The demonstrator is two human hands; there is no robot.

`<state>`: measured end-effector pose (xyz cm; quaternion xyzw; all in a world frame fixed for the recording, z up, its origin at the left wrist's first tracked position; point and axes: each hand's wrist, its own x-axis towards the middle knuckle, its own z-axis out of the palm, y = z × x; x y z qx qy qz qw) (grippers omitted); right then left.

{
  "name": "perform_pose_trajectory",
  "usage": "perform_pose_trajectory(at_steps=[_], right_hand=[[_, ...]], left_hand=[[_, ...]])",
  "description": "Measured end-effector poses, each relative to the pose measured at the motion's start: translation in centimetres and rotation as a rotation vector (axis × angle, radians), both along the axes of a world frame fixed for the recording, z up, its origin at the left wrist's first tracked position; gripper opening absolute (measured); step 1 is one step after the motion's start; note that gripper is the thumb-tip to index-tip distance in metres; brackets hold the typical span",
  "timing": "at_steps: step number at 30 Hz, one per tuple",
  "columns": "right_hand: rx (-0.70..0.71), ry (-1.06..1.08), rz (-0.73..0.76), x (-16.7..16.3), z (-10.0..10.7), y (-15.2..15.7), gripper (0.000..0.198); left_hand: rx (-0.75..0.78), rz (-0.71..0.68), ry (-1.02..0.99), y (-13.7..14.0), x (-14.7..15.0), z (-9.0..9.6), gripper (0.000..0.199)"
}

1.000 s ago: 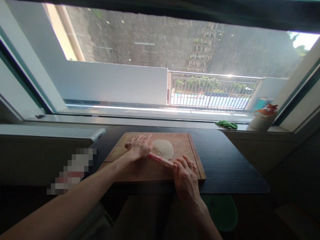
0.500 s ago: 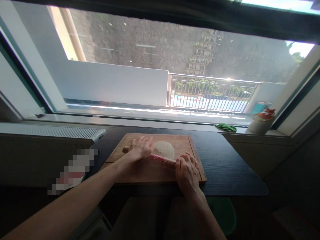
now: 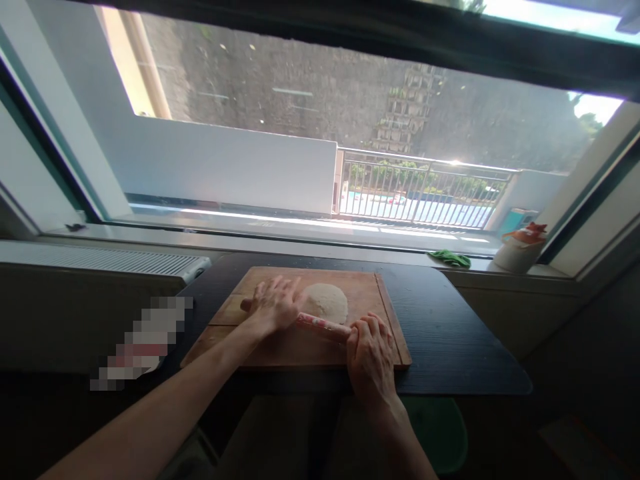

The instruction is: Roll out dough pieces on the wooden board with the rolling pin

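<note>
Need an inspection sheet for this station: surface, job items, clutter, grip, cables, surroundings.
Surface: dark table bearing a wooden board.
Job items: flattened pale dough on the board; rolling pin along its near side, contact unclear.
Clutter: green cloth and white container with an orange top, both on the windowsill.
Grip: left hand spread over the rolling pin's left part; right hand curled over its right part.
Cables: nothing seen.
Surroundings: large window ahead, metal railing outside; radiator at left; green tub below the table, dimly seen.

At the centre, the left hand [image 3: 277, 303] and the right hand [image 3: 371, 348] hide parts of the rolling pin [image 3: 321, 323]; at lower left, one patch [image 3: 143, 343] is blurred into squares.
</note>
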<state>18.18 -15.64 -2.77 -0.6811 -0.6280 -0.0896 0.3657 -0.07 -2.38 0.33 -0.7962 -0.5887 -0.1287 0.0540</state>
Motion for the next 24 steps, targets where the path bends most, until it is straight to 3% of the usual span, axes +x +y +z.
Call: perform_pose_trajectory(at_steps=[4, 8, 14, 18, 21, 24], right_hand=[[-0.003, 0.027, -0.016, -0.4, 0.2, -0.1, 0.021], [-0.061, -0.039, -0.052, 0.6, 0.9, 1.9, 0.022], [-0.146, -0.108, -0.029, 2.5, 3.4, 8.5, 0.03], [-0.207, -0.161, -0.048, 2.7, 5.0, 13.3, 0.028], [-0.248, -0.19, -0.063, 2.2, 5.7, 16.0, 0.028], [-0.256, -0.197, -0.07, 1.3, 5.9, 17.4, 0.03]], left_hand=[[0.079, 0.001, -0.015, -0.9, -0.9, -1.1, 0.05], [0.042, 0.025, -0.042, -0.1, -0.6, -1.1, 0.052], [-0.068, 0.094, -0.131, 2.9, 0.7, 1.0, 0.05], [0.007, 0.035, -0.153, 4.3, 0.7, 1.7, 0.043], [0.109, -0.043, -0.162, 3.5, -0.1, 1.6, 0.038], [0.191, -0.129, -0.136, 1.0, -1.5, 1.1, 0.03]])
